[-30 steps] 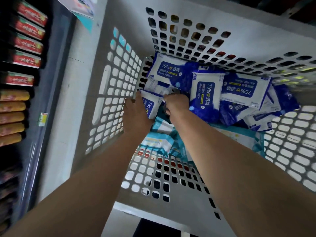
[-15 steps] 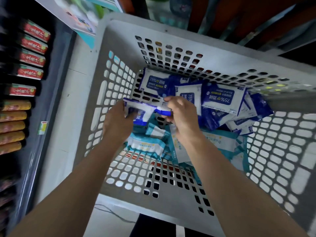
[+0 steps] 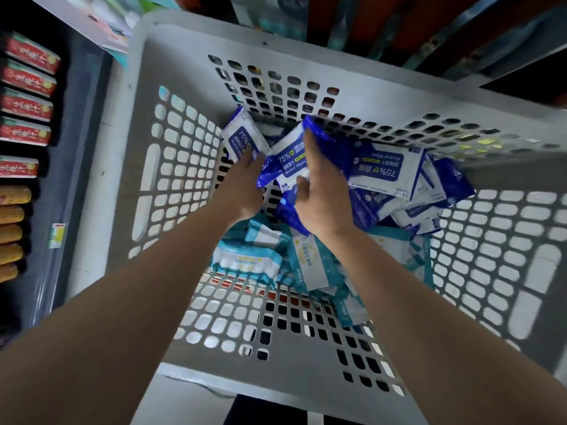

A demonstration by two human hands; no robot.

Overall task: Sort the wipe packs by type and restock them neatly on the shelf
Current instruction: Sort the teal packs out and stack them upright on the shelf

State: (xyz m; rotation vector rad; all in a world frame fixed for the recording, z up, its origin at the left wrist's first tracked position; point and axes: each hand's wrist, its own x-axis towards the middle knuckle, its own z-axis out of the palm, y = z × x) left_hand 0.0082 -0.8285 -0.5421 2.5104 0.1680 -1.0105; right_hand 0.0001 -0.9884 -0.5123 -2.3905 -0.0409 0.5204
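Note:
Inside a grey perforated basket (image 3: pixel 171 185) lie two kinds of wipe packs. Dark blue alcohol wipe packs (image 3: pixel 383 168) fill the far and right side. Light teal packs (image 3: pixel 248 260) lie nearer me. My left hand (image 3: pixel 242 185) grips one blue alcohol pack (image 3: pixel 241 138) against the far left corner. My right hand (image 3: pixel 319 194) holds a second blue alcohol pack (image 3: pixel 290 159), thumb on its front and fingers along its right edge. Both held packs are lifted a little above the pile.
A dark shelf at the left carries red-labelled boxes (image 3: pixel 27 102) and yellow packs (image 3: pixel 12 216) below them. A shelf price tag (image 3: pixel 56 236) sits on its edge. More blurred goods stand beyond the basket's far rim.
Both hands have moved farther into the basket. The single pack held between them has given way to one blue pack in each hand, raised and turned face up.

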